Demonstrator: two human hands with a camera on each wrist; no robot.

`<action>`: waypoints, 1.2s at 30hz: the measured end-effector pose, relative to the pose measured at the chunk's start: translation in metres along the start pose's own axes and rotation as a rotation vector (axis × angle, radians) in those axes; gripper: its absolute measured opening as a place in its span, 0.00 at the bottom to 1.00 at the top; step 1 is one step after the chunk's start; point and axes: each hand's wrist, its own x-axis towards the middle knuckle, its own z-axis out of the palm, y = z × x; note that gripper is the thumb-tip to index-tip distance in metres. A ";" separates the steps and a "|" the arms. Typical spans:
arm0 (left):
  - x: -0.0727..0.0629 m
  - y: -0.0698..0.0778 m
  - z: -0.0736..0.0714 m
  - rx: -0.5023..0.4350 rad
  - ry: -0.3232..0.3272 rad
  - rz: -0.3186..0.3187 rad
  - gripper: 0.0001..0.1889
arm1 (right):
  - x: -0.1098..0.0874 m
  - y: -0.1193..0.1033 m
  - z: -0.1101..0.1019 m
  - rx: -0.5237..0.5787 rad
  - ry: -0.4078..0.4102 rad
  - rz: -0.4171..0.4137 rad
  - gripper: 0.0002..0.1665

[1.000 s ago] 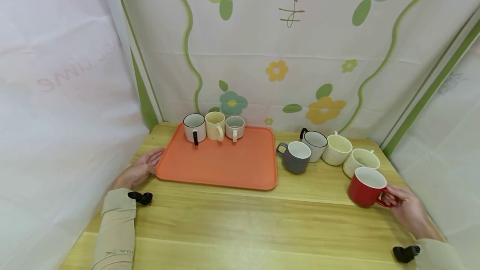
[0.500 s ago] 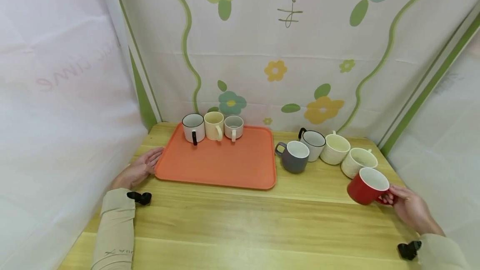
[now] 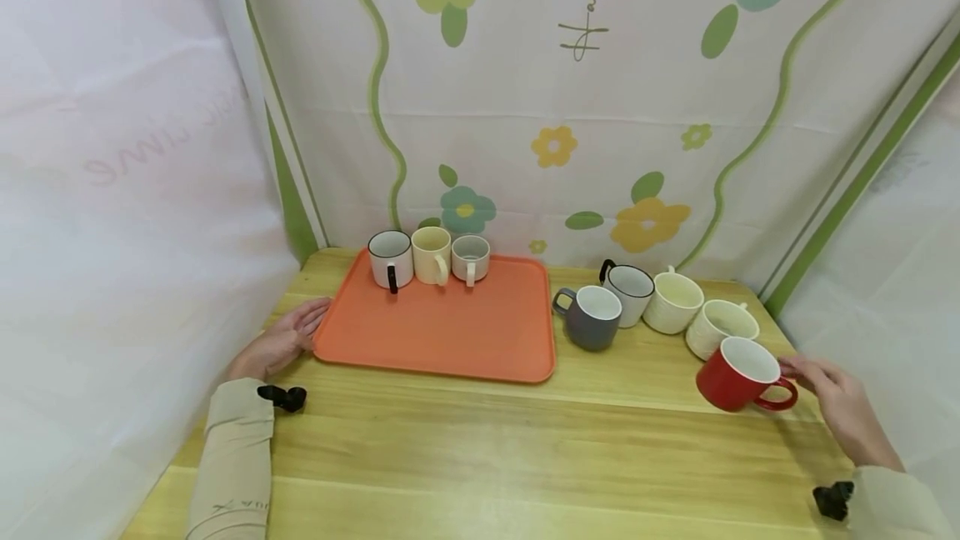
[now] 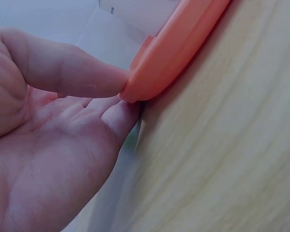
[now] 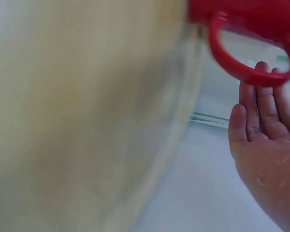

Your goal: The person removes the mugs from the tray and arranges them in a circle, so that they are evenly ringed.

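Note:
A red mug (image 3: 729, 378) with a white inside stands at the front of the right-hand row, its handle (image 5: 251, 77) towards the right. My right hand (image 3: 840, 407) is beside it, fingers straight and away from the handle loop, fingertips close to the mug's right side. In the right wrist view the palm and fingers are spread and hold nothing. My left hand (image 3: 281, 340) lies at the left edge of an orange tray (image 3: 442, 332), fingers extended along it. The left wrist view shows the thumb (image 4: 77, 72) touching the tray's rim; some fingers are hidden behind it.
On the tray's back edge stand a white mug (image 3: 386, 261), a cream mug (image 3: 426, 263) and a small white cup (image 3: 461, 265). Right of the tray are a grey mug (image 3: 588, 327), a black-rimmed white mug (image 3: 633, 307) and two cream mugs (image 3: 667, 315). Curtains surround the wooden table.
My right hand has let go of the red mug's handle and drawn back to the right. The mug's handle has come into full view. My left hand stays at the tray.

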 end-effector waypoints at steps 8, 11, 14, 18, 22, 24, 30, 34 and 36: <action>-0.001 -0.001 0.000 -0.003 -0.010 0.008 0.56 | 0.024 -0.067 0.007 -0.445 -0.004 0.002 0.40; -0.001 0.001 0.000 -0.003 -0.013 0.008 0.56 | 0.034 -0.100 0.025 -0.469 -0.045 -0.066 0.40; -0.001 0.003 0.001 0.002 -0.009 0.002 0.56 | 0.047 -0.128 0.050 -0.449 -0.088 -0.141 0.40; -0.001 0.002 0.000 0.002 -0.014 0.007 0.56 | 0.066 -0.160 0.091 -0.428 -0.160 -0.222 0.40; -0.002 -0.001 0.000 -0.023 -0.025 0.021 0.56 | 0.090 -0.185 0.134 -0.428 -0.240 -0.308 0.43; -0.002 -0.002 0.000 -0.035 -0.027 0.025 0.56 | 0.103 -0.196 0.156 -0.422 -0.285 -0.349 0.45; -0.001 -0.002 0.000 -0.037 -0.033 0.031 0.55 | 0.133 -0.223 0.218 -0.386 -0.415 -0.362 0.49; -0.001 -0.002 -0.001 -0.038 -0.038 0.036 0.55 | 0.150 -0.230 0.260 -0.353 -0.470 -0.348 0.50; -0.002 -0.003 -0.002 -0.037 -0.036 0.038 0.54 | 0.158 -0.229 0.281 -0.324 -0.482 -0.328 0.50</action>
